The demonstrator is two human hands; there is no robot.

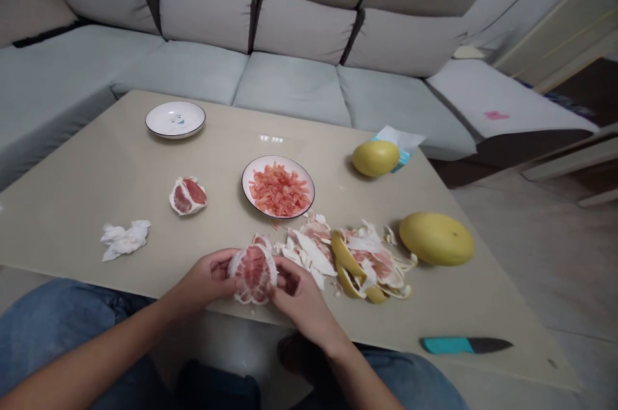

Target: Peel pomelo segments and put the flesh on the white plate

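Note:
A peeled pomelo piece (253,271), pink flesh with white membrane, is held between my two hands at the table's near edge. My left hand (212,278) grips its left side, fingers curled behind it. On the right side my right hand (294,291) closes on the same piece, thumb at the front. Just beyond lies a dark-rimmed plate (246,196) heaped with pink pomelo pulp (280,191). Right of my hands spreads a pile of pomelo peel (345,265) and membrane scraps. Another peeled pomelo chunk (188,196) sits to the left.
A whole yellow pomelo (437,238) rests at the right; a second (375,158) stands by a tissue pack (403,156). A knife with a teal handle (449,345) lies near the front right edge. A white plate (167,120) and crumpled tissue (125,239) are left. A sofa (290,82) lies beyond.

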